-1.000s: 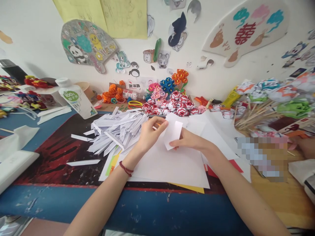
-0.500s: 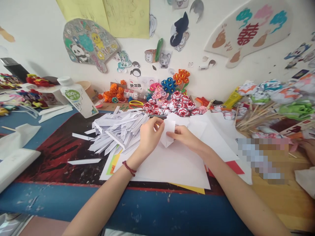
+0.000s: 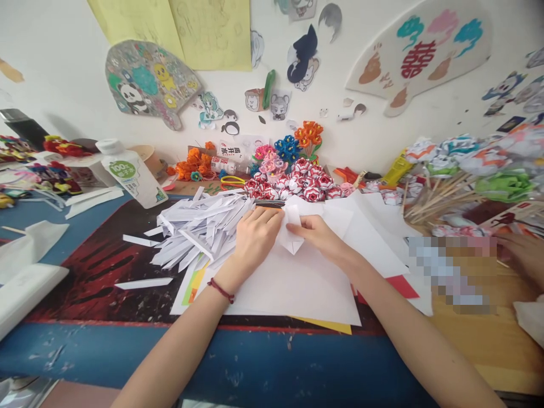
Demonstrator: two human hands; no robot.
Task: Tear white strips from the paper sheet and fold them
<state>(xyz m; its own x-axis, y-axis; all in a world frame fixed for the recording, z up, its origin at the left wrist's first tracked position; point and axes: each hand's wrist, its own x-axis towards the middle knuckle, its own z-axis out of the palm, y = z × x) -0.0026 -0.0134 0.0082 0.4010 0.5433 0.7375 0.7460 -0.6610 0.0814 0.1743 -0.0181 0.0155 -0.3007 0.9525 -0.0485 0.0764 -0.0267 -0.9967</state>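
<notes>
A small piece of folded white paper (image 3: pixel 293 241) with a pointed lower end is held up between my two hands. My left hand (image 3: pixel 258 229), a dark red cord bracelet at its wrist, is closed at the paper's left edge, knuckles up, its fingertips mostly hidden. On the other side my right hand (image 3: pixel 313 231) pinches the paper between thumb and fingers. Larger white sheets (image 3: pixel 272 289) lie stacked beneath both hands. Just left of my left hand is a loose pile of folded white paper strips (image 3: pixel 199 226).
Red-and-white paper flowers (image 3: pixel 301 181) crowd the table's back. A white bottle (image 3: pixel 131 173) stands at the left, near a white box-like object (image 3: pixel 32 297). Wooden sticks (image 3: pixel 437 201) with paper blooms lie right. Another person's hand (image 3: pixel 525 252) is at the right edge.
My left hand has rolled over, so its knuckles now face up and its pinch is hidden. The folded paper has turned slightly, and my right hand still pinches it.
</notes>
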